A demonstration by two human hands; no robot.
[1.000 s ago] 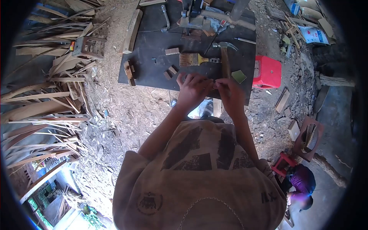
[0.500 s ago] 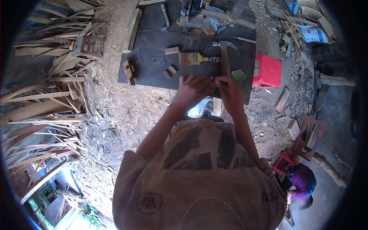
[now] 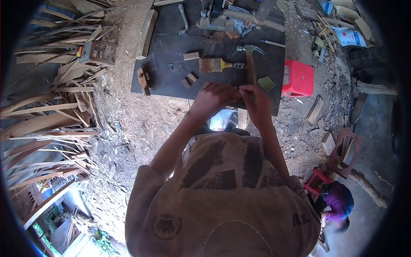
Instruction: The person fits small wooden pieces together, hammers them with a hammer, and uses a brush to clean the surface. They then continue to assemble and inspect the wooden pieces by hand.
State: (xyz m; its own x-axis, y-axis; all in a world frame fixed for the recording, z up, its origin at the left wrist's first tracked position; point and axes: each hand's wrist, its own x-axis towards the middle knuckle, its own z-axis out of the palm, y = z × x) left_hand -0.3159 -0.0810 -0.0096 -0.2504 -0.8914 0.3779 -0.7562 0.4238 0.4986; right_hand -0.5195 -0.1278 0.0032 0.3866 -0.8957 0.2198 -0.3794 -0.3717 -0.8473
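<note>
At the near edge of the dark table [image 3: 167,79], my left hand [image 3: 214,98] and my right hand [image 3: 259,100] meet with their fingertips close together. Both are closed in a pinch around something too small to make out. Just beyond them lies a hammer [image 3: 251,66], its handle reaching toward my right hand. A wide paintbrush [image 3: 210,65] with a yellow ferrule rests past my left hand. Small wood blocks [image 3: 192,56] and a green square piece [image 3: 266,84], perhaps sandpaper, are nearby. A small wooden hand plane [image 3: 143,78] sits at the left corner.
A metal clamp-like tool [image 3: 209,17] stands at the table's far side, with a wood bar [image 3: 147,34] on the left. A red plastic stool [image 3: 298,79] is right of the table. Wood strips [image 3: 51,107] pile up leftward. Another person [image 3: 337,201] bends over at lower right.
My left hand has rolled slightly, its fingers drawing in more closely. My right hand stays almost in place, and the things on the table have not moved.
</note>
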